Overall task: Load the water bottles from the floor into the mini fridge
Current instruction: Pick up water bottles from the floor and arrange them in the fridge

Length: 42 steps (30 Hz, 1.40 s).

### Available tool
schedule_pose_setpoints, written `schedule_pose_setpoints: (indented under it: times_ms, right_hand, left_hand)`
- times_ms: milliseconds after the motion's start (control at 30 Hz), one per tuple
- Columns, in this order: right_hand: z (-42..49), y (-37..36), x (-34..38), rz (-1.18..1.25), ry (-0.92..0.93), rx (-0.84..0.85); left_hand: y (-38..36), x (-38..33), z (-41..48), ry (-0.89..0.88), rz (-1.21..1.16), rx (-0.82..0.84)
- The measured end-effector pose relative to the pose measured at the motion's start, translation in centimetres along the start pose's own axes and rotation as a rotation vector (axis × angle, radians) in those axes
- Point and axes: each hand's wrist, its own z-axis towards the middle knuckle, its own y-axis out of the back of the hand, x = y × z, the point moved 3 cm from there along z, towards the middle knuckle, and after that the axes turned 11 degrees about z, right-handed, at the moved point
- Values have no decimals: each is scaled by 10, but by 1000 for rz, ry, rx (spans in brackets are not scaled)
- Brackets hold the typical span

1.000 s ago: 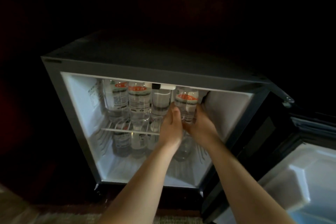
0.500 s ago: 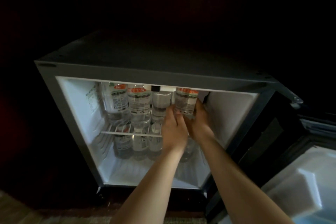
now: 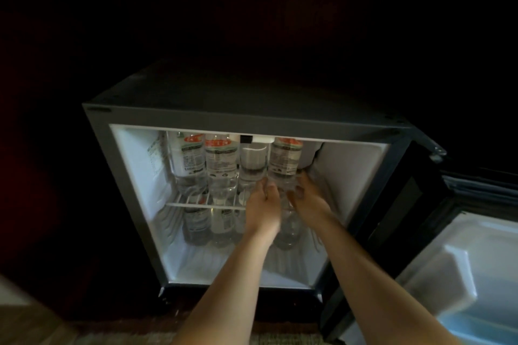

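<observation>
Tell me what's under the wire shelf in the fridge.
Under the wire shelf, a row of water bottles stands; several show at left. The left hand and right hand cover part of its right side.

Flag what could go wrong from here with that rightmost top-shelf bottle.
1. The rightmost bottle seems to stand near the front edge of the wire shelf, with the left hand and right hand at its base. Blur hides the grip. If it is released before it sits flat, it could tip forward and fall out.
2. The row looks tightly packed, so pushing this bottle further back may knock the unlabelled bottle beside it.
</observation>
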Motion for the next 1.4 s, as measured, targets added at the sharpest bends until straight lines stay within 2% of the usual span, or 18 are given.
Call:
schedule_pose_setpoints:
  times_ms: [133, 233, 333, 467, 600, 700, 834, 967, 1134, 1400]
  right_hand:
    - [-24, 6, 6, -26, 12, -58]
    - [-42, 6, 9, -41, 28, -58]
    - [-61, 10, 6, -7, -43, -58]
    - [-89, 28, 9, 41, -37, -41]
    - [-123, 56, 19, 43, 71, -49]
    - [-155, 84, 29, 84, 115, -124]
    - [-207, 120, 41, 144, 169, -148]
    - [-252, 157, 37, 141, 177, -206]
    - [-314, 206, 25, 136, 168, -284]
    - [-428, 277, -39, 24, 66, -415]
  left_hand:
    - [10, 4, -14, -3, 132, 22]
    - [9, 8, -27, 17, 204, 154]
    - [9, 5, -48, 26, 182, 252]
    - [10, -3, -81, -61, 287, 396]
    - [13, -14, -117, -72, 384, 432]
    - [16, -23, -151, -61, 316, 471]
    - [17, -50, -199, -158, 251, 446]
    - [10, -68, -238, -230, 309, 481]
    - [-18, -93, -286, -335, 359, 533]
    - [-92, -104, -372, -455, 439, 751]
